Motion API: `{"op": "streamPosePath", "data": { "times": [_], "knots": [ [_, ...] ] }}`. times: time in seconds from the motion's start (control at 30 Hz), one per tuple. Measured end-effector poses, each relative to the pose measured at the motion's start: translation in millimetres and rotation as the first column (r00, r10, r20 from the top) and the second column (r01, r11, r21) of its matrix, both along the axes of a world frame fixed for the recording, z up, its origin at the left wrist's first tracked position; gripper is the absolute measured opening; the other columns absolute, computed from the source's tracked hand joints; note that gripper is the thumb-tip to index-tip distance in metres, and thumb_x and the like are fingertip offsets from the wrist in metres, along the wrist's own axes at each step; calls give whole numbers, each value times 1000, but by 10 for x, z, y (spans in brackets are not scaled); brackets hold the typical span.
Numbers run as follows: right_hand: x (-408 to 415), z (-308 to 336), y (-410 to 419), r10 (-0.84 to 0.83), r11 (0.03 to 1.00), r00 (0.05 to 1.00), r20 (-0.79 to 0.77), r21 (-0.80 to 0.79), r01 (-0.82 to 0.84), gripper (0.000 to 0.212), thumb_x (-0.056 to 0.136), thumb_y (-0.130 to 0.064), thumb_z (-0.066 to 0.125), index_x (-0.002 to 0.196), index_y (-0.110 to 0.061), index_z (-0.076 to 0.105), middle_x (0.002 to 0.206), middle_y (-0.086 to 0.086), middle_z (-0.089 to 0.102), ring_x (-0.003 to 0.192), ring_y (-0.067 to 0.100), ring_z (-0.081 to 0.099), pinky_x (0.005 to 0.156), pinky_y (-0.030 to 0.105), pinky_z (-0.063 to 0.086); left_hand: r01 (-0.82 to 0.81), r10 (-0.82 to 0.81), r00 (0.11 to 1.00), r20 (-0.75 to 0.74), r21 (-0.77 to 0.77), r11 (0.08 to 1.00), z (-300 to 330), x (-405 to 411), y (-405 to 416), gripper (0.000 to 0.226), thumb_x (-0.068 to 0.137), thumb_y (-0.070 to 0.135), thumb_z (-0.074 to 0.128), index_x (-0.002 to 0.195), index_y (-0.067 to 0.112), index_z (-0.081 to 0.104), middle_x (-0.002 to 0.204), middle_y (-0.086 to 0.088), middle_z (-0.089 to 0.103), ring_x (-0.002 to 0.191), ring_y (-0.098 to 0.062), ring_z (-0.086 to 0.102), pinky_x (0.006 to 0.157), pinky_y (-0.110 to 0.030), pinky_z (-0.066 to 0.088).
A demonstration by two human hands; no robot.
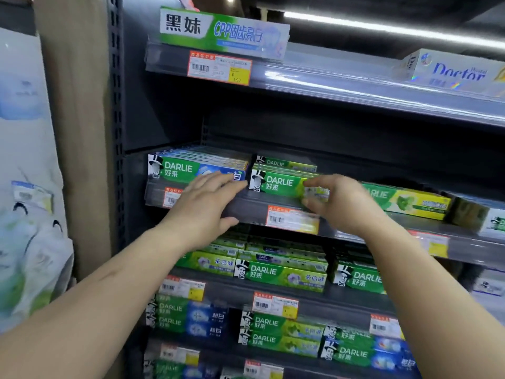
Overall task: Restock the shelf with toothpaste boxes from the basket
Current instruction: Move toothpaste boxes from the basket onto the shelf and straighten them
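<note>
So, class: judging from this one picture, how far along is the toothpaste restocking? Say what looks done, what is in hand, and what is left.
Done: the blue Darlie stack and the lower shelves look filled. In hand: the right hand pinches the front green box, while the left hand lies flat against the blue stack's front. Left: the top shelf still shows bare space. The basket is out of view, so the remaining stock cannot be judged.

Top shelf: a green box (222, 31) reads "黑妹 CPP", its price tag (219, 67) "3.90"; a white box (453, 71) reads "Doctor". Below, the box under my right hand (338, 199) and neighbouring green boxes (281, 274) read "DARLIE 好来".
</note>
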State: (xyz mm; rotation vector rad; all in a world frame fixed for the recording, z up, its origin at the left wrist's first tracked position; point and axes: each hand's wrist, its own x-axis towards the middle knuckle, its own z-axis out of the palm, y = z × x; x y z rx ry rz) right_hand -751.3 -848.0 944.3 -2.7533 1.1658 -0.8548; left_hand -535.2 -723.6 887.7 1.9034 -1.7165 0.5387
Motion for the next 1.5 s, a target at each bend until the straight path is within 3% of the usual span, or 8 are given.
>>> {"op": "streamPosePath", "data": {
  "times": [0.1, 0.3, 0.47, 0.67, 0.87, 0.97, 1.23, 1.5],
  "knots": [
    [321, -149, 255, 104, 992, 995, 3, -76, -104, 41, 86, -35, 67, 125, -28, 61, 130, 2, 58, 119, 24, 53, 97, 33, 44, -7, 7, 1000, -5, -58, 998, -69, 109, 367, 71, 83, 33, 68, 144, 31, 32, 150, 1, 31, 141, -23, 22, 117, -36, 13],
    [1271, -482, 1223, 393, 910, 919, -28, -136, -393, 36, 83, -29, 68, 119, -24, 65, 115, 1, 66, 110, 25, 56, 91, 35, 46, -195, 195, 980, -33, 7, 981, -425, 784, 1535, 65, 77, 42, 64, 136, 22, 47, 140, -7, 45, 130, -29, 40, 108, -41, 31],
    [2472, -1023, 2528, 577, 811, 802, -156, -10, -585, 43, 87, -36, 63, 129, -28, 56, 119, 3, 61, 116, 25, 52, 96, 38, 44, -392, 391, 920, 29, 59, 918, -805, 1524, 3068, 67, 68, 33, 81, 128, 17, 56, 127, -9, 57, 118, -30, 53, 100, -39, 40],
    [3864, -1858, 4381, 736, 677, 661, -146, 158, -719, 42, 83, -35, 66, 124, -28, 61, 119, 5, 63, 115, 27, 56, 94, 37, 46, -558, 570, 821, 32, 253, 790, -1399, 2500, 5166, 66, 52, 30, 87, 112, 12, 65, 108, -14, 66, 97, -34, 65, 83, -45, 51],
    [4860, -2477, 5436, 806, 592, 553, -212, 290, -752, 40, 83, -37, 65, 123, -29, 62, 122, 0, 62, 116, 23, 55, 94, 38, 48, -648, 697, 716, 25, 394, 652, -1920, 3186, 6440, 61, 82, 40, 67, 137, 24, 45, 140, -1, 46, 131, -24, 39, 108, -38, 29],
    [5273, -2982, 5585, 807, 590, 533, -254, 326, -739, 37, 86, -31, 63, 123, -34, 59, 120, -3, 62, 114, 22, 55, 91, 39, 49, -620, 726, 687, -34, 492, 611, -2368, 3571, 6707, 63, 86, 43, 60, 142, 28, 36, 146, 0, 38, 135, -22, 32, 111, -36, 25],
    [6358, -4803, 5729, 815, 579, 461, -350, 514, -633, 40, 89, -34, 57, 129, -31, 54, 129, -6, 56, 122, 20, 49, 97, 34, 43, -599, 782, 608, -134, 569, 563, -3955, 4687, 6958, 60, 82, 34, 68, 136, 20, 47, 137, -10, 49, 123, -34, 44, 103, -43, 36],
    [7074, -7119, 6138, 801, 592, 426, -421, 663, -458, 42, 91, -32, 57, 133, -28, 51, 125, 0, 57, 116, 23, 53, 92, 38, 48, -562, 691, 722, 31, 609, 560, -6009, 5478, 7192, 62, 55, 34, 88, 111, 19, 66, 109, -6, 68, 100, -26, 66, 84, -44, 52]
  ]
}}
